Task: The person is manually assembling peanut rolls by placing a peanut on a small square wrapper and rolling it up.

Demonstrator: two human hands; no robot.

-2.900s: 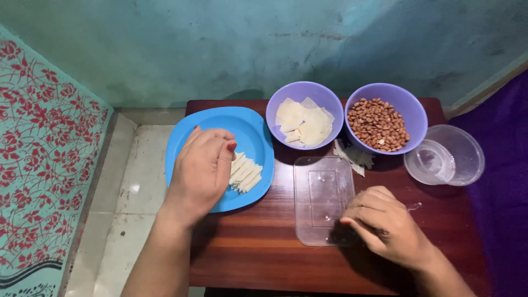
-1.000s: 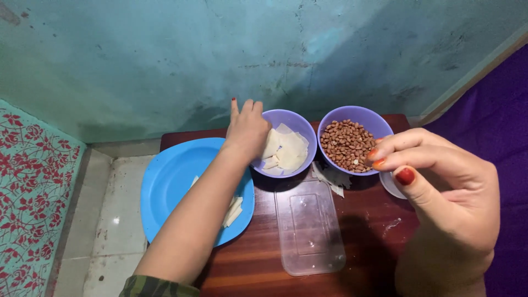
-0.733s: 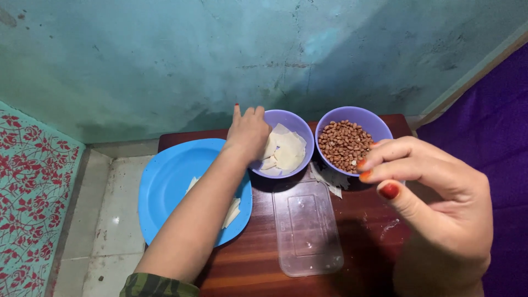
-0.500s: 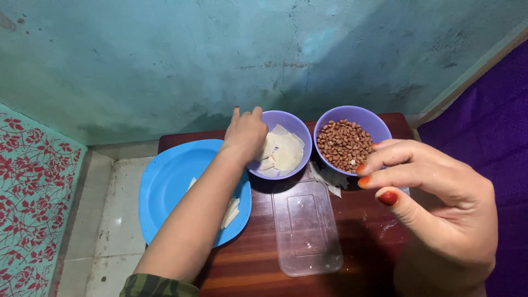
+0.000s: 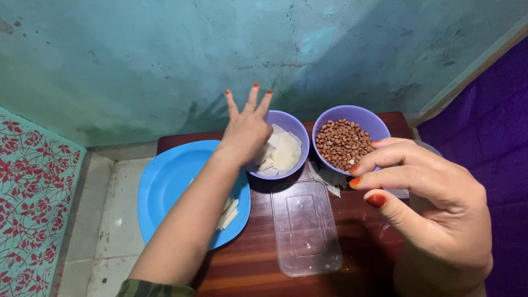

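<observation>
The left hand (image 5: 248, 132) is being held over the purple bowl of white wrapper pieces (image 5: 279, 144), three fingers (image 5: 253, 99) spread upward, thumb and forefinger hidden; whether a piece is being pinched cannot be told. A few cut strips (image 5: 228, 212) are lying on the blue plate (image 5: 170, 187), so the work is being judged barely begun. The right hand (image 5: 434, 203) is being raised near the peanut bowl (image 5: 346, 140), fingers loosely curled, apparently empty. The clear lid (image 5: 305, 228) is lying on the surface (image 5: 258, 264); the container behind the right hand is being largely obscured.

Our left hand (image 5: 248, 132) reaches into the purple bowl of pale wafer pieces (image 5: 280, 151), three fingers spread upward. Our right hand (image 5: 434, 198) hangs raised, fingers loosely curled, near the bowl of peanuts (image 5: 344, 144), above the clear lid (image 5: 305, 228).
</observation>
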